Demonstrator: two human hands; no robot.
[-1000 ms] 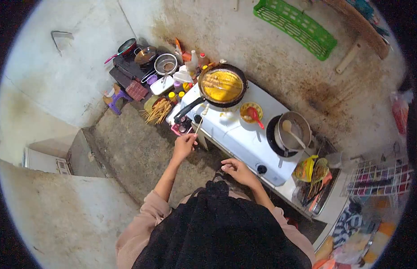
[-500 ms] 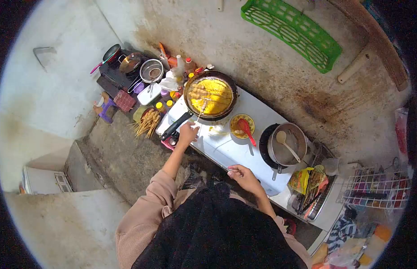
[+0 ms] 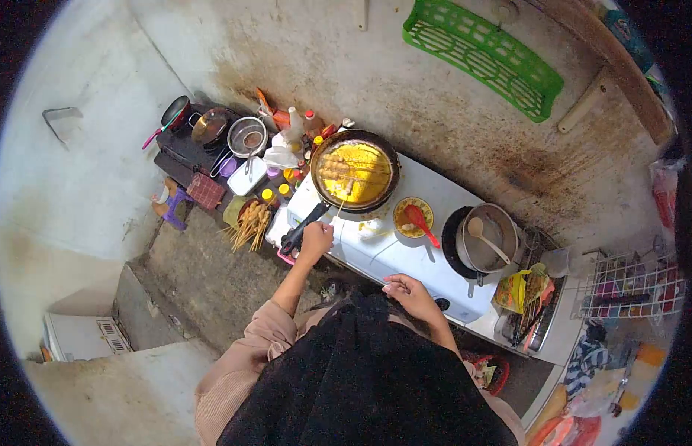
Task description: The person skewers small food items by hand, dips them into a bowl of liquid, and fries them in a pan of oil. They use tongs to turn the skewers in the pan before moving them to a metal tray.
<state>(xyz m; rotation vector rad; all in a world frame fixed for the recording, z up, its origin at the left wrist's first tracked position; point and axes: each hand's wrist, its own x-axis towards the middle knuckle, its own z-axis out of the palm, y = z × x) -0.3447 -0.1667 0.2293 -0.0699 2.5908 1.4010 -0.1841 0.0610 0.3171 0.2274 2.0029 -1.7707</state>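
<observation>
My left hand (image 3: 317, 239) is closed around the thin stick end of a skewer (image 3: 340, 207), beside the black handle (image 3: 304, 229) of a frying pan. The skewer's food end lies over the yellow oil in the frying pan (image 3: 396, 165), where several other skewers (image 3: 337, 168) rest. Over the front edge of the stove, my right hand (image 3: 411, 293) hovers with its fingers loosely bent and nothing visible in them. A yellow patterned bowl (image 3: 399, 227) with a red spoon (image 3: 421, 224) stands to the right of the pan.
A pot (image 3: 467, 258) with a ladle (image 3: 486, 238) sits on the right of the white stove (image 3: 405, 259). A bundle of skewers (image 3: 250, 225) lies left of the pan, near bottles (image 3: 312, 124) and a strainer (image 3: 247, 137). A green rack (image 3: 483, 59) hangs on the wall.
My left hand has turned slightly, its fingers now more closed around the stick, and the skewer has shifted in the pan. The whole view has moved a little.
</observation>
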